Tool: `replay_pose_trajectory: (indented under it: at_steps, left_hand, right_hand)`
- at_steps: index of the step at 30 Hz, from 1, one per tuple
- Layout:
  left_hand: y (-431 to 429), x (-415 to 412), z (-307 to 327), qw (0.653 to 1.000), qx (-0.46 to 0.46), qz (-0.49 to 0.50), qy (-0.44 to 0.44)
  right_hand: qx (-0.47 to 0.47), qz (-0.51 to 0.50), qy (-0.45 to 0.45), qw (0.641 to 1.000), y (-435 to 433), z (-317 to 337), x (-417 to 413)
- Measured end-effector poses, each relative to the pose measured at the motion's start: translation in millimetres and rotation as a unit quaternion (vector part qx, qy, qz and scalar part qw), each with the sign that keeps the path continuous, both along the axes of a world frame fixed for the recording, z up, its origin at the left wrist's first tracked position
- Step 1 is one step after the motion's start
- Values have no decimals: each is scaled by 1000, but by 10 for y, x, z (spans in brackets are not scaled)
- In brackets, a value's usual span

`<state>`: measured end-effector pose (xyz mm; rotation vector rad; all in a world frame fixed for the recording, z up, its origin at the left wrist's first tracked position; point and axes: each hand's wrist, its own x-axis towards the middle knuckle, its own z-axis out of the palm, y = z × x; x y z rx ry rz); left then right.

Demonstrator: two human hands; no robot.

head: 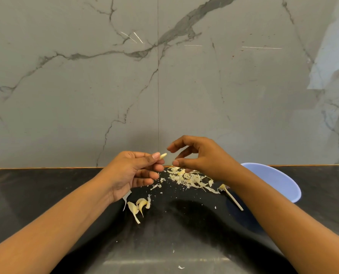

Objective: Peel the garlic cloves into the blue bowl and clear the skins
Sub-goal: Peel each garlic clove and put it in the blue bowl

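the left hand [133, 171] pinches a small clove [163, 155] in a thumb-and-finger grip, the pale tip showing. the right hand [202, 157] hovers just beside it, fingers curved apart, its grip holding nothing visible. under them, skins [188, 177] litter the dark surface [46, 194]. a few unpeeled cloves [138, 206] lie near the left wrist, and a stem [233, 198] lies by the right forearm. the bowl [279, 180] sits to the right, contents hidden. peeling looks well along; the last cloves and the clearing remain.
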<state>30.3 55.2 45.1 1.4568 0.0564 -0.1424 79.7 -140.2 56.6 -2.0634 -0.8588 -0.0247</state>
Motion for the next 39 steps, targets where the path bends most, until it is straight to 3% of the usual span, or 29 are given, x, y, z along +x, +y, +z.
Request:
replay_pose_trajectory:
  at_steps: [7,10,12,14,17,27,39]
  left_hand:
    - [-18,3,-5,1000,2,-16,-8]
    - [-45,-12,-4,996,63,12,-63]
    - [-44,-22,-12,976,153,56,-145]
    - [-36,-40,-18,935,255,94,-230]
    - [-42,-82,-6,900,317,108,-280]
    - [-76,-97,-8,885,355,102,-283]
    - [-61,-69,-27,892,347,105,-271]
  right_hand:
    - [83,-3,-10,997,95,-94,-19]
    - [106,-4,22,994,89,-88,-15]
    - [113,-1,41,993,87,-79,-18]
    - [121,-1,61,991,81,-70,-21]
    - [129,-6,88,988,78,-60,-32]
    - [155,2,149,977,126,-94,-78]
    - [141,-21,97,985,176,-141,-102]
